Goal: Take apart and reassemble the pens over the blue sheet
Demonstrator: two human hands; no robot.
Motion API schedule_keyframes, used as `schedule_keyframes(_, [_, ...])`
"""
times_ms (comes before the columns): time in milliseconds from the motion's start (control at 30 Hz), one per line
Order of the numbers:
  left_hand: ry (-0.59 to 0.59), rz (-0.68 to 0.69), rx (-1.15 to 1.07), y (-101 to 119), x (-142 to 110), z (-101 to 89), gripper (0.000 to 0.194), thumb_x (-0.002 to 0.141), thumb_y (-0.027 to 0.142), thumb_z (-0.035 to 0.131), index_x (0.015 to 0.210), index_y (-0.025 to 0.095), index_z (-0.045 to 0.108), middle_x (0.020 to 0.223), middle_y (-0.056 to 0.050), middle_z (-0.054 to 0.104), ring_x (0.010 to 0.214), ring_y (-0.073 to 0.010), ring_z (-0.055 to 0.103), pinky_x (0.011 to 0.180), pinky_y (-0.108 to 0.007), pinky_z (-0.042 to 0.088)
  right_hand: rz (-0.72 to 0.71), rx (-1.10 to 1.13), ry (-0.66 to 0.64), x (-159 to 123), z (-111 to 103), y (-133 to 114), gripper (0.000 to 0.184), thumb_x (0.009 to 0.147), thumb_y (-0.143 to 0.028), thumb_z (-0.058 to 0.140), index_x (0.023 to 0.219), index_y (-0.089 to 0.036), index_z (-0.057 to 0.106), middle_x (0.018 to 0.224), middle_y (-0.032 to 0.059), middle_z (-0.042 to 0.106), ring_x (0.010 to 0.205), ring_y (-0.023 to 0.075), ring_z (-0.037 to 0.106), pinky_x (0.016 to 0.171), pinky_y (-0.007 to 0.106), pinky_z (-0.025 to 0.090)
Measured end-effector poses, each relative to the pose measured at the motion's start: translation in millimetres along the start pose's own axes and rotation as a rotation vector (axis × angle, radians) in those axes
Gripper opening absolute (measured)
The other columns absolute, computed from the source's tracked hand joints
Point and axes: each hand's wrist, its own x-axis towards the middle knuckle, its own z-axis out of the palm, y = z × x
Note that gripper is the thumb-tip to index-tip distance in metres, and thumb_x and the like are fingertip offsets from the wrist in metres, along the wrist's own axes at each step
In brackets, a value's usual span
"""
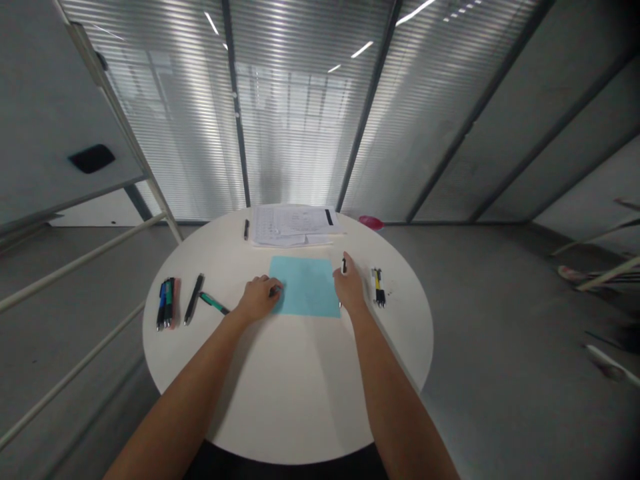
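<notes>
A light blue sheet of paper (306, 287) lies flat before me on the round white table (290, 387). At its left edge rests my left hand (260, 298), fingers curled around a small dark thing (275, 291) whose kind is too small to tell. My right hand (350, 285) is closed at the sheet's right edge and holds a black-and-white pen (344, 267), mostly hidden by the fingers. Just left of my left hand lies a green-and-black pen (214, 303), with a black pen (194, 299) beside it.
Several pens (167, 303) in blue, green, black and red sit at the table's left. More pens (379, 288), one yellow, lie on the right. Printed papers (293, 225) and a small dark pen (247, 229) are at the back. A whiteboard frame (160, 193) stands close left.
</notes>
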Motion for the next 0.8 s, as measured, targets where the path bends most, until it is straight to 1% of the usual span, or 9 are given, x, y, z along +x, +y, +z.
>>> schedule_keyframes(67, [0.002, -0.004, 0.001, 0.6, -0.4, -0.6, 0.026, 0.084, 0.030, 0.050, 0.103, 0.028, 0.068, 0.094, -0.005, 0.064, 0.091, -0.0214, 0.058, 0.083, -0.034, 0.042, -0.048, -0.317, -0.042, -1.3, -6.9, 0.6, 0.057, 0.078, -0.018, 0.049, 0.135, -0.024, 0.044, 0.122, 0.0101, 0.052, 0.096, 0.0196, 0.057, 0.081, 0.029, 0.044])
schedule_keyframes(100, [0.004, -0.006, 0.000, 0.8, -0.6, -0.7, 0.026, 0.084, 0.030, 0.050, 0.102, 0.028, 0.068, 0.094, -0.006, 0.065, 0.091, -0.0214, 0.058, 0.084, -0.034, 0.042, -0.052, -0.419, -0.059, -2.0, -9.8, 0.9, 0.055, 0.080, -0.017, 0.048, 0.134, -0.023, 0.045, 0.126, 0.0111, 0.049, 0.099, 0.0205, 0.056, 0.083, 0.029, 0.043])
schedule_keyframes(167, [0.005, -0.013, -0.001, 1.0, -0.6, -0.4, 0.025, 0.084, 0.031, 0.050, 0.102, 0.028, 0.067, 0.094, -0.006, 0.065, 0.091, -0.0215, 0.058, 0.084, -0.034, 0.042, -0.047, -0.525, -0.047, -2.9, -14.9, 1.9, 0.050, 0.082, -0.017, 0.046, 0.132, -0.021, 0.046, 0.127, 0.0122, 0.046, 0.102, 0.0213, 0.054, 0.084, 0.030, 0.043])
schedule_keyframes(267, [-0.001, -0.011, 0.002, 0.5, -0.2, 0.4, 0.025, 0.084, 0.030, 0.051, 0.102, 0.028, 0.067, 0.094, -0.005, 0.065, 0.090, -0.0213, 0.059, 0.083, -0.034, 0.042, -0.019, -0.584, 0.047, -1.6, -22.4, 4.3, 0.044, 0.084, -0.017, 0.043, 0.128, -0.018, 0.046, 0.122, 0.0127, 0.048, 0.100, 0.0222, 0.054, 0.082, 0.032, 0.043])
schedule_keyframes(333, [0.003, 0.001, 0.005, -0.2, 0.1, 1.0, 0.024, 0.084, 0.031, 0.051, 0.101, 0.028, 0.068, 0.092, -0.005, 0.065, 0.089, -0.0210, 0.059, 0.082, -0.033, 0.042, 0.030, -0.620, 0.070, 0.9, -27.6, 6.5, 0.039, 0.084, -0.017, 0.041, 0.122, -0.018, 0.049, 0.118, 0.0120, 0.050, 0.096, 0.0224, 0.056, 0.079, 0.033, 0.044])
schedule_keyframes(433, [0.017, 0.016, 0.004, -1.1, 0.3, 1.7, 0.024, 0.084, 0.030, 0.051, 0.100, 0.028, 0.068, 0.091, -0.005, 0.065, 0.086, -0.0206, 0.059, 0.080, -0.032, 0.042, 0.094, -0.672, 0.015, 5.8, -33.9, 10.9, 0.032, 0.084, -0.016, 0.041, 0.111, -0.021, 0.057, 0.114, 0.0104, 0.051, 0.093, 0.0215, 0.058, 0.078, 0.034, 0.045])
schedule_keyframes(500, [0.030, 0.024, -0.001, -1.6, 0.0, 2.1, 0.024, 0.084, 0.029, 0.051, 0.100, 0.027, 0.068, 0.090, -0.005, 0.065, 0.085, -0.0205, 0.059, 0.080, -0.032, 0.042, 0.105, -0.699, 0.002, 9.0, -35.7, 15.2, 0.030, 0.083, -0.015, 0.042, 0.106, -0.022, 0.060, 0.113, 0.0098, 0.051, 0.095, 0.0217, 0.058, 0.079, 0.034, 0.046])
schedule_keyframes(633, [0.042, 0.035, -0.011, -1.7, -1.0, 2.3, 0.025, 0.084, 0.029, 0.051, 0.102, 0.028, 0.068, 0.091, -0.005, 0.065, 0.086, -0.0207, 0.059, 0.080, -0.033, 0.042, 0.095, -0.727, 0.048, 14.8, -35.1, 26.1, 0.033, 0.084, -0.013, 0.040, 0.108, -0.021, 0.062, 0.113, 0.0112, 0.053, 0.102, 0.0242, 0.056, 0.081, 0.035, 0.046])
schedule_keyframes(800, [0.022, 0.018, -0.013, 0.3, -2.3, 0.0, 0.025, 0.083, 0.029, 0.052, 0.102, 0.028, 0.068, 0.093, -0.005, 0.065, 0.089, -0.0214, 0.059, 0.082, -0.034, 0.042, 0.120, -0.748, 0.033, 19.4, -35.4, 36.0, 0.035, 0.085, -0.013, 0.041, 0.108, -0.020, 0.066, 0.111, 0.0128, 0.056, 0.100, 0.0245, 0.058, 0.085, 0.037, 0.045])
